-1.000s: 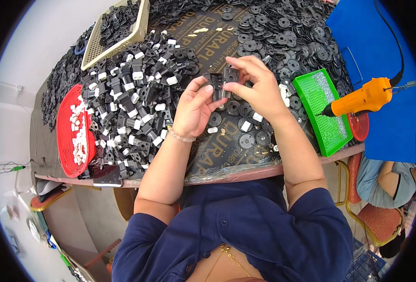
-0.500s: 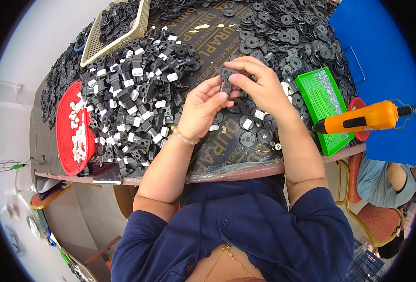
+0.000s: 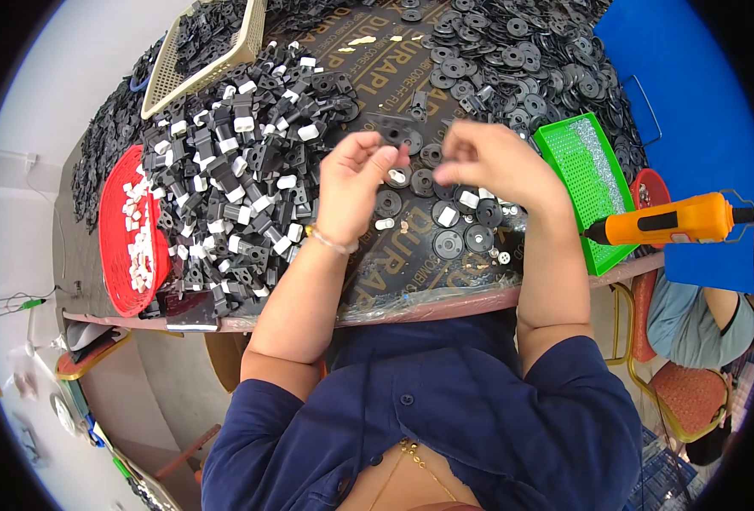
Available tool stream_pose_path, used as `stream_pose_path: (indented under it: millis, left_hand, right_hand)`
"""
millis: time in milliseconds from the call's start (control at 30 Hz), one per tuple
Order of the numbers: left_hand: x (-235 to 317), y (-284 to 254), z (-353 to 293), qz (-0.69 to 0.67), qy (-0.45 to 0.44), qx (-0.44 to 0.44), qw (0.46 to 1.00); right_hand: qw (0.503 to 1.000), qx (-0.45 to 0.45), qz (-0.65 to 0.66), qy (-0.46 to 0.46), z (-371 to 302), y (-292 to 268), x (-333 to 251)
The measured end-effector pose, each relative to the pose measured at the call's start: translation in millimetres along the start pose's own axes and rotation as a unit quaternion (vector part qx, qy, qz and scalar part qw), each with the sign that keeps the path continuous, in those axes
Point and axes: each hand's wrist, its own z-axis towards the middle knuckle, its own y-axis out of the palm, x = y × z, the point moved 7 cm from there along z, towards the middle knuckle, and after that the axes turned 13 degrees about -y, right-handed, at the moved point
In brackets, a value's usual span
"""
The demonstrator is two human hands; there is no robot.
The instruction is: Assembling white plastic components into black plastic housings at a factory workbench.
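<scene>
My left hand point(image 3: 351, 183) is closed, thumb against the curled fingers, over the middle of the table. At its fingertips a black plastic part point(image 3: 391, 126) shows smeared by motion. Apart from it, my right hand point(image 3: 500, 162) hangs above black discs, its blurred thumb and fingers spread with nothing visible between them. Beneath and between the hands lie several black round discs point(image 3: 387, 203), some with white caps point(image 3: 448, 216) on or beside them. Beyond the hands a small black bracket point(image 3: 418, 104) rests on the table.
On the left are a heap of black parts with white caps point(image 3: 241, 162), a red tray point(image 3: 115, 255) of white pieces and a beige basket point(image 3: 157, 89). To the right stand a pile of black discs point(image 3: 513, 55), a green tray point(image 3: 564, 162), an orange electric screwdriver point(image 3: 671, 223) and a blue panel point(image 3: 684, 102).
My hands have come apart: the right moved off the black part to the right, while the left dropped slightly toward me. The bracket beyond them is now uncovered.
</scene>
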Motion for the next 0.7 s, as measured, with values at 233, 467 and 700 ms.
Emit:
stream_pose_path:
  millis: [233,467,700]
  left_hand:
    - [5,-17,10,-0.21,0.009,-0.046,0.976]
    - [4,-8,3,-0.213,-0.026,-0.037,0.976]
    - [1,-19,6,-0.135,0.035,0.004,0.99]
  right_hand:
    - [0.963,-0.13,-0.234,-0.007,-2,36,28]
    - [0.925,0.17,0.339,-0.027,20,28,16]
    - [0.859,0.156,0.487,-0.008,30,60,10]
